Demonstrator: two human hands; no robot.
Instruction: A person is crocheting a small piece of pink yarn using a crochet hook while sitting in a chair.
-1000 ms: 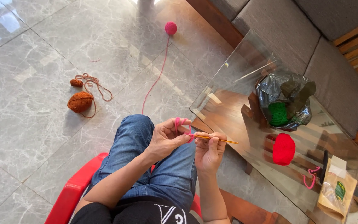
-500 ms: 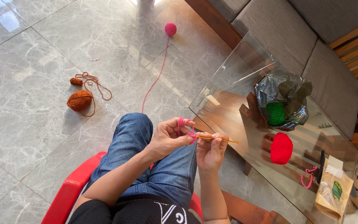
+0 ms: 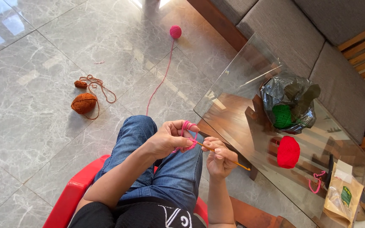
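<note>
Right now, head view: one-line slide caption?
Seated person's left hand loops pink yarn, right hand holds a crochet hook beside a glass table.

An orange yarn ball [image 3: 84, 103] lies on the marble floor [image 3: 30, 50]; a red one [image 3: 288, 152] sits on the glass table [image 3: 233, 88]

Bright daylight, even, entering from top of frame. Marble floor [image 3: 43, 139] glossy: pale window reflections top left, white glare patch at top centre edge. Orange yarn ball [image 3: 84, 103] casts short soft shadow down-left. Glass desk [image 3: 233, 84] top mirrors sky in streaks near its left corner, dark wood showing through elsewhere. Black plastic bag [image 3: 290, 99] carries small highlights. Focus sharp across frame; slight motion softness at left hand [image 3: 170, 139] and right hand [image 3: 220, 158]. Mild wide-angle stretch at corners. Sofa [image 3: 313, 38] cushions flat, evenly lit.
</note>
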